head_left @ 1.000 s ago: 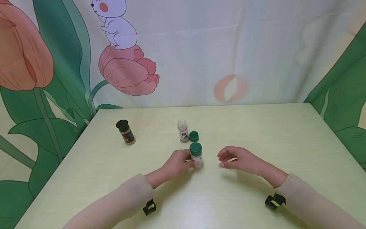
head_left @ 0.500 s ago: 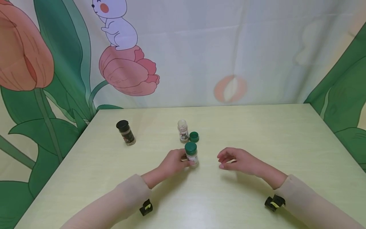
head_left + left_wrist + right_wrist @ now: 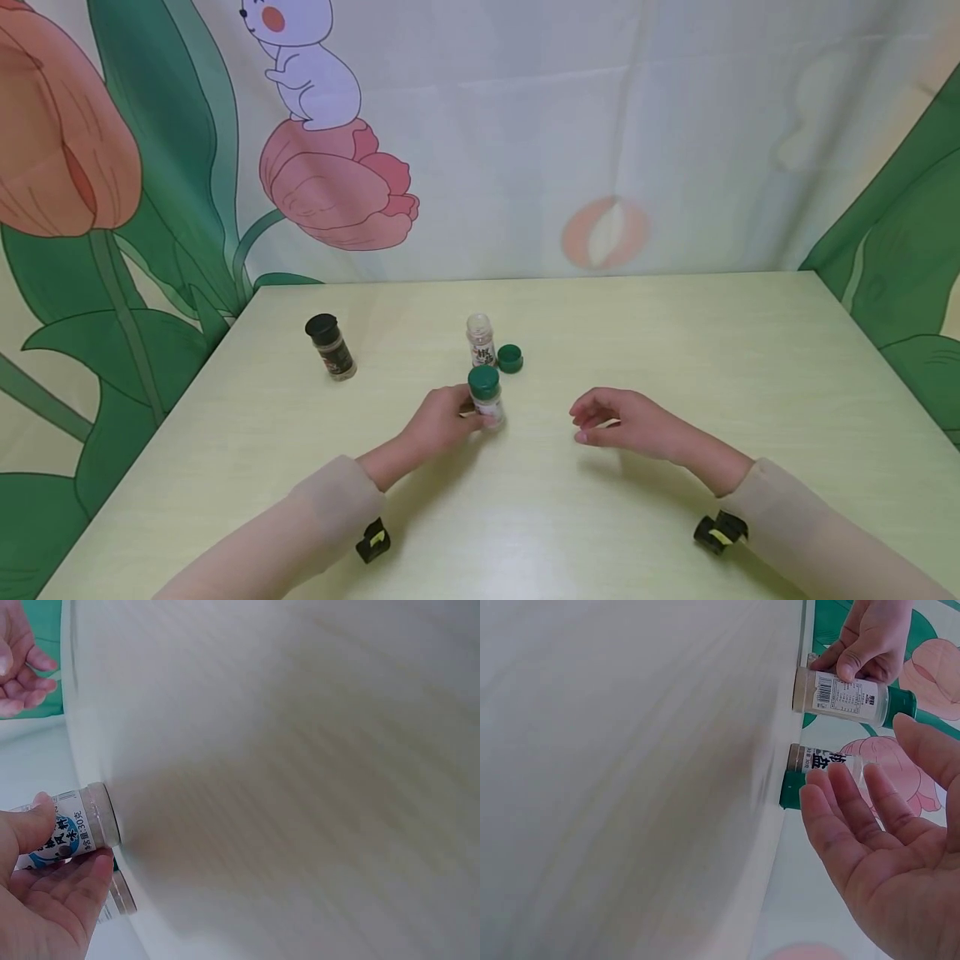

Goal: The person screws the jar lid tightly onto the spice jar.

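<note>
My left hand (image 3: 438,427) grips a small clear spice jar (image 3: 489,408) with a green cap, held upright at the table's middle. In the left wrist view the thumb lies across the label of this jar (image 3: 67,825). Just behind it stands a second spice jar (image 3: 481,337), uncapped, its lower part hidden by the held one. A loose green cap (image 3: 510,358) lies to the right of the uncapped jar. Over the table on the right, my right hand (image 3: 630,423) holds nothing, its fingers loosely bent; the right wrist view shows its bare palm (image 3: 900,862).
A spice jar with a black cap (image 3: 331,347) stands at the left of the pale table (image 3: 675,333). Behind the table hangs a printed cloth (image 3: 510,150) with flowers and a white animal. A black wrist device (image 3: 721,532) sits below the right sleeve.
My left hand has moved left and slightly back with the green-capped spice jar, which now overlaps the uncapped jar in the head view. The right hand stays almost still.
</note>
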`<state>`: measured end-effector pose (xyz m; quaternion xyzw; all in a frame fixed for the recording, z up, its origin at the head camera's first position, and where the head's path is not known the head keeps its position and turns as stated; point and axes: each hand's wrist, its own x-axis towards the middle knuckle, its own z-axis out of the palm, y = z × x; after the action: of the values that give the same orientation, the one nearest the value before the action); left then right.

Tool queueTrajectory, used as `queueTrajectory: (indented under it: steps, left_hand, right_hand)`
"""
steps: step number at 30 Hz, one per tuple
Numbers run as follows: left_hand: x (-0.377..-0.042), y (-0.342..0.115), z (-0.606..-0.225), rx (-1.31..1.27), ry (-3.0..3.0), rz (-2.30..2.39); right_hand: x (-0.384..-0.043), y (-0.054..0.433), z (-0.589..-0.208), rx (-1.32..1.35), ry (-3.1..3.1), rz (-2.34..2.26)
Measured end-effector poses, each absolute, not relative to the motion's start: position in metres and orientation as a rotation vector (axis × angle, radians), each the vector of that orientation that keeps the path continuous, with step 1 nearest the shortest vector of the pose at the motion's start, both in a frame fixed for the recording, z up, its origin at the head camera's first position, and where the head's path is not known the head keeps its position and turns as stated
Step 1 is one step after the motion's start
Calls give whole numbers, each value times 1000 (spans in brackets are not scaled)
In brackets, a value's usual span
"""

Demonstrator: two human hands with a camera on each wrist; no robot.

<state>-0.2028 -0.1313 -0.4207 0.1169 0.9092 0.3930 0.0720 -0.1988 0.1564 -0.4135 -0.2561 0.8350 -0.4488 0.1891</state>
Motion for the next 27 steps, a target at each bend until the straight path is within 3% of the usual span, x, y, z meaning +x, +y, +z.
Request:
queueTrajectory:
  steps: [27]
  left_hand:
    - [-219,-164,-418,273,2832,1069]
  right_hand:
    - [-198,158,-413,-724,2369,-1233]
